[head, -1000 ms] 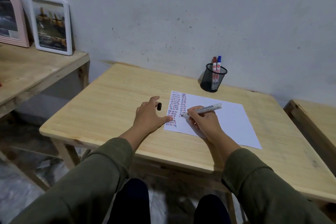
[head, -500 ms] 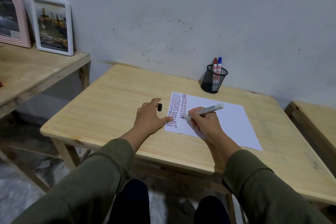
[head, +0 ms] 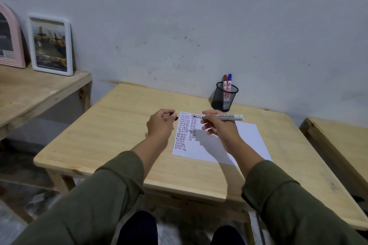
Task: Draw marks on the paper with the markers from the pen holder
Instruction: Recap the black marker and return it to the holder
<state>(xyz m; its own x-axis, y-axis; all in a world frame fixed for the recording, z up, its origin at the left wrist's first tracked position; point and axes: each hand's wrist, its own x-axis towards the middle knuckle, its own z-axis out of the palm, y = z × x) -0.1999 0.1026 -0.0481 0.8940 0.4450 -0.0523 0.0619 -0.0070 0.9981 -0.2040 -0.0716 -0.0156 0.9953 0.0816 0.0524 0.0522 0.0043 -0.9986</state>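
A white sheet of paper [head: 235,143] lies on the wooden table [head: 111,135], with columns of short red, blue and black marks down its left part. My right hand [head: 221,127] is raised above the paper and holds a white black-ink marker [head: 225,117] level, its uncapped tip pointing left. My left hand [head: 160,125] is lifted just left of the paper and pinches the marker's small dark cap [head: 176,117] in its fingertips. A black mesh pen holder [head: 225,96] stands behind the paper with a red marker [head: 225,81] and a blue marker [head: 229,80] in it.
A second wooden table [head: 29,93] at the left carries a white-framed picture [head: 51,44] and a pink arched frame [head: 9,40] leaning on the wall. Another wooden surface [head: 342,145] stands at the right. The grey wall runs right behind the pen holder.
My right hand has lifted the marker off the paper and turned it level. My left hand has risen from the table with the cap in its fingers, close to the marker tip.
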